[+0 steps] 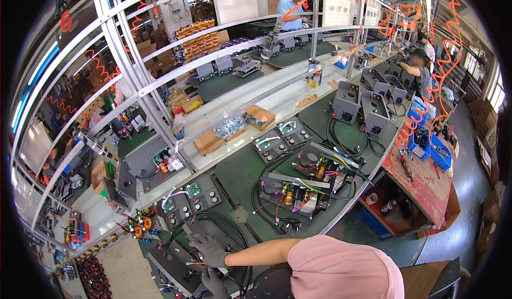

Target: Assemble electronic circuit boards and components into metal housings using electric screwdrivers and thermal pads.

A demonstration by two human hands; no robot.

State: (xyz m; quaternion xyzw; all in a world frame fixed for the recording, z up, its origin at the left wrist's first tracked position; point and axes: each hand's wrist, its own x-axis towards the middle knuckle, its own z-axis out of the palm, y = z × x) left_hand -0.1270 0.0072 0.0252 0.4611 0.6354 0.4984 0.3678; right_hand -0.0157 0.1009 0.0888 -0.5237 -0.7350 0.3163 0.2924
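My right hand [209,250], in a grey glove, reaches in from the right with its fingers spread over a dark metal housing [157,261] with loose coloured wires. I cannot make out anything held in it. Just below it is my left hand [214,284], also gloved, close to the same wires; its fingers are partly hidden, so its grip cannot be told. A black cable [234,224] loops around beside my hands. Beyond them lie front panels [192,198] with knobs and a green circuit board. Several copper-coil parts [144,223] sit to the left.
Opened units [298,189] with coils and wires lie on the green mat to the right. Finished grey boxes [346,104] stand farther back. A cardboard box [258,116] and bagged parts [230,127] rest on the ledge. A red-topped bench [421,187] is at right; other people work beyond.
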